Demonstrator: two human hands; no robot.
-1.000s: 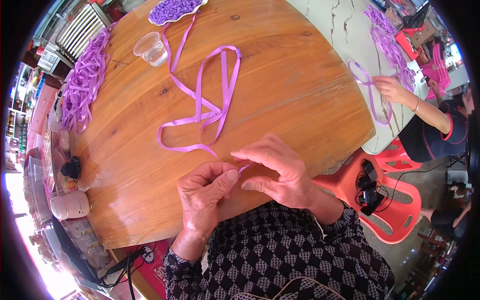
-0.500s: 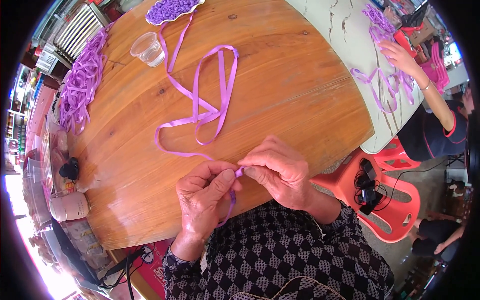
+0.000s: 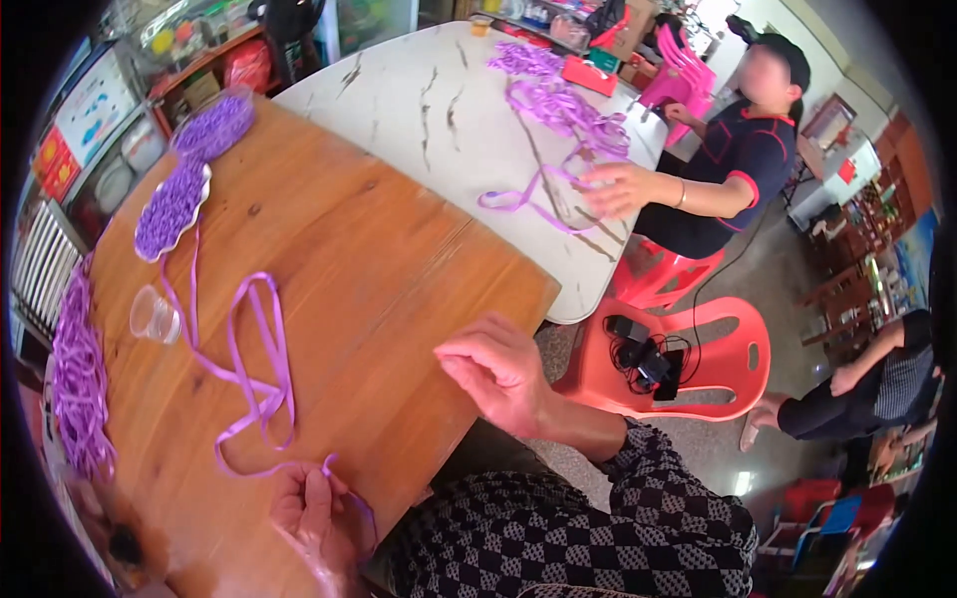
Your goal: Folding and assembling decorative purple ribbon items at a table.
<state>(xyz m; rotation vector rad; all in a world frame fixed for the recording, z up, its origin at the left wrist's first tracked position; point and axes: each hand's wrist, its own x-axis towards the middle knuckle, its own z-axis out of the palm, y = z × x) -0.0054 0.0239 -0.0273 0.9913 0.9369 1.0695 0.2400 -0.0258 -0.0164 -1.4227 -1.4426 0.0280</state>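
Observation:
My left hand (image 3: pixel 317 513), low over the near edge of the wooden table, pinches a narrow purple ribbon (image 3: pixel 278 334) between thumb and fingers. A short end stands up above the thumb, and another piece hangs down beside the hand. The rest of the ribbon lies in loose loops across the wood and runs toward a scalloped white dish (image 3: pixel 206 195) heaped with small purple pieces. My right hand (image 3: pixel 498 371) is raised near the table's right edge, apart from the ribbon. Its fingers are bent together toward the thumb, with nothing visible in them.
A clear plastic cup (image 3: pixel 156 317) and a purple ribbon pile (image 3: pixel 78 389) are at the left. Behind the dish sits a bag of purple pieces (image 3: pixel 214 128). A person reaches over ribbons (image 3: pixel 568 112) on the marble-patterned table (image 3: pixel 399 100). An orange chair (image 3: pixel 723 344) holds black adapters (image 3: pixel 643 359).
My view has swung to the right and up. My right hand has let go of the ribbon and moved away to the right; my left hand still grips it.

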